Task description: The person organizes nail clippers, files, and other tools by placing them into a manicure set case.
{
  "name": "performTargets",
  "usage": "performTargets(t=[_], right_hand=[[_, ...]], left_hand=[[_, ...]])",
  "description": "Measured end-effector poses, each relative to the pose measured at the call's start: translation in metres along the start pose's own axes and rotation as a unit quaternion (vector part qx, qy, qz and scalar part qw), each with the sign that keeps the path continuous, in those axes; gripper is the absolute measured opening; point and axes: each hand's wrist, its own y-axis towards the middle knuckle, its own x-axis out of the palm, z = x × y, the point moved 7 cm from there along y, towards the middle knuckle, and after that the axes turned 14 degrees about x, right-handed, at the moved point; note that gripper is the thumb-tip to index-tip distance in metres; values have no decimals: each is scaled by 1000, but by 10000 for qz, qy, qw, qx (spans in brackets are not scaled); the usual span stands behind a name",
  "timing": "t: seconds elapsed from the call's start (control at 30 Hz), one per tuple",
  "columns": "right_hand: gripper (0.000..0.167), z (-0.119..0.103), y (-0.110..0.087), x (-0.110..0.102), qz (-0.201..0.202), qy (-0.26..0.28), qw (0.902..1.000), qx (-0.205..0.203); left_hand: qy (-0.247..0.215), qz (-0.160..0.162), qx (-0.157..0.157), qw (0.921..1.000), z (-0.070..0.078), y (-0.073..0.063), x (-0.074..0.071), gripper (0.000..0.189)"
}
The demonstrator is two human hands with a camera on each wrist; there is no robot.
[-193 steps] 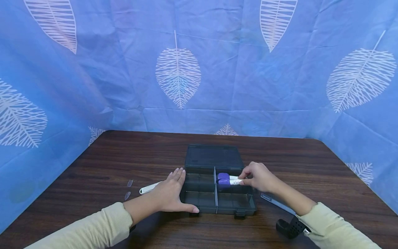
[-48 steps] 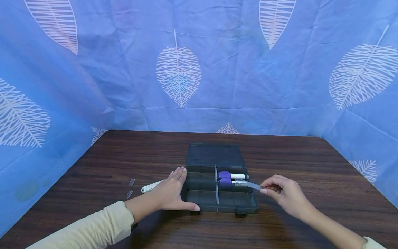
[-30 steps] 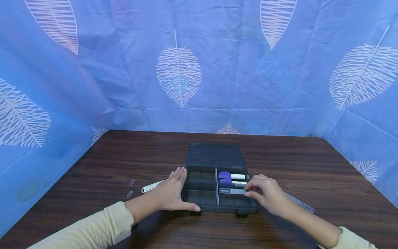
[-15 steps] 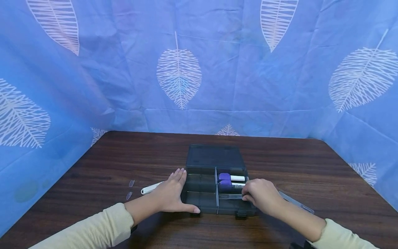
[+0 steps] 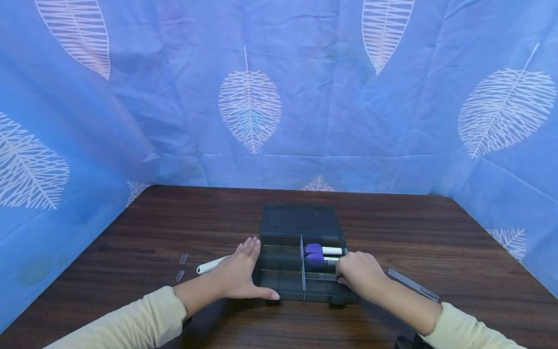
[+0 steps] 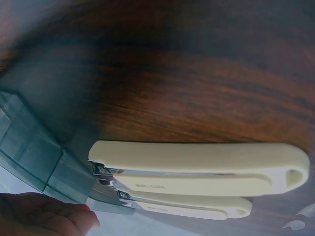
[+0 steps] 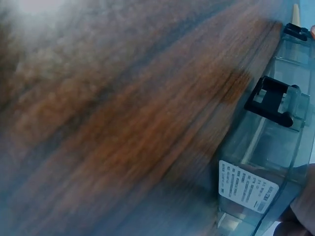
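A dark translucent divided box (image 5: pixel 279 278) stands with its lid (image 5: pixel 301 220) laid back. My left hand (image 5: pixel 237 276) rests straight-fingered along its left side, thumb at the front edge. In the front right compartment, my right hand (image 5: pixel 361 276) pinches the end of a thin, clear flat strip (image 5: pixel 320 277); its fingertips are hidden. Two purple-capped white tubes (image 5: pixel 314 248) lie in the compartment behind. Beside the left hand, the left wrist view shows two cream nail clippers (image 6: pixel 216 157). The right wrist view shows the box's front latch (image 7: pixel 269 101) and label (image 7: pixel 246 186).
Another clear flat strip (image 5: pixel 413 285) lies on the dark wooden table (image 5: pixel 196 213), right of the box. Two small clear nail tips (image 5: pixel 180 276) lie at the left. A blue leaf-patterned cloth (image 5: pixel 296 97) hangs around the table.
Both tubes now lie in the back right compartment. My right hand has brought the clear strip from the table's right side and lowered it into the front right compartment. The left hand stays put.
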Motion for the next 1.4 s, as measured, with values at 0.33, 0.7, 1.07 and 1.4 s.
performTargets(t=[0.33,0.7,1.07,1.4], right_hand=[[2,18,-10,-19,608,1232,9900,335],[9,63,-32,-36,1531,2346,9515,1270],[11,117,-68,-22,1417,2068,9398,2320],[19,156,-92,1,581,1720,9411,2851]], left_hand=[[45,20,9,10000,0,0,2,115],[-61,36,-82,9999,-2,-2,1,115],[15,-4,-55,10000,0,0,1,115],[-53,-9,-142,9999,-2,0,1,115]])
